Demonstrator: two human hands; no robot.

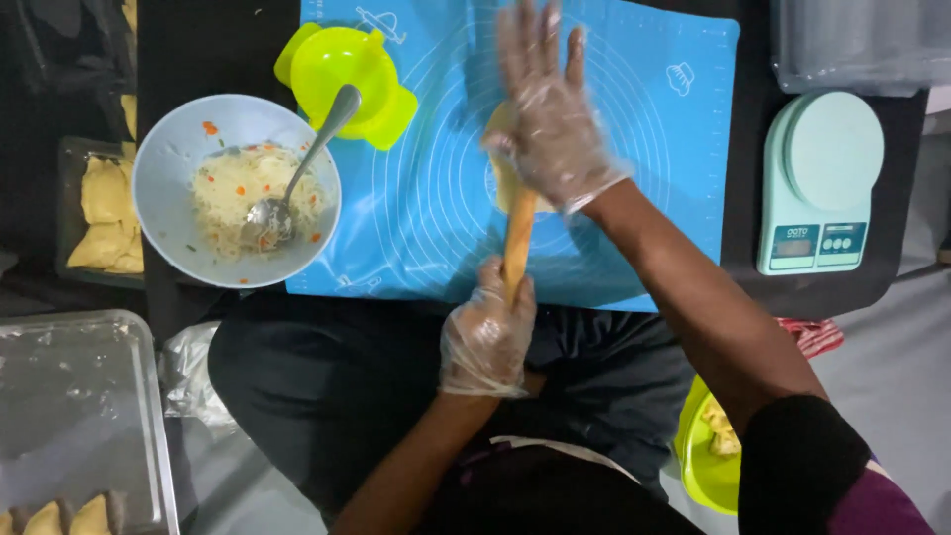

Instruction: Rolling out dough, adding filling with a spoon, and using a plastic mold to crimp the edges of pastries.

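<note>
My left hand (487, 339), in a clear plastic glove, grips the near end of a wooden rolling pin (518, 238) that points away from me. My right hand (547, 109), also gloved, lies flat with fingers spread on the far part of the pin. Under the pin a pale round of dough (502, 183) rests on a blue silicone baking mat (416, 208) printed with circles. The hand hides most of the dough.
A pale blue bowl (163, 173) of shredded filling with a metal spoon (297, 173) stands left of the mat. A yellow-green dumpling press (342, 74) is behind it. A mint kitchen scale (817, 178) is at right. Trays of folded pastries (104, 213) sit at left.
</note>
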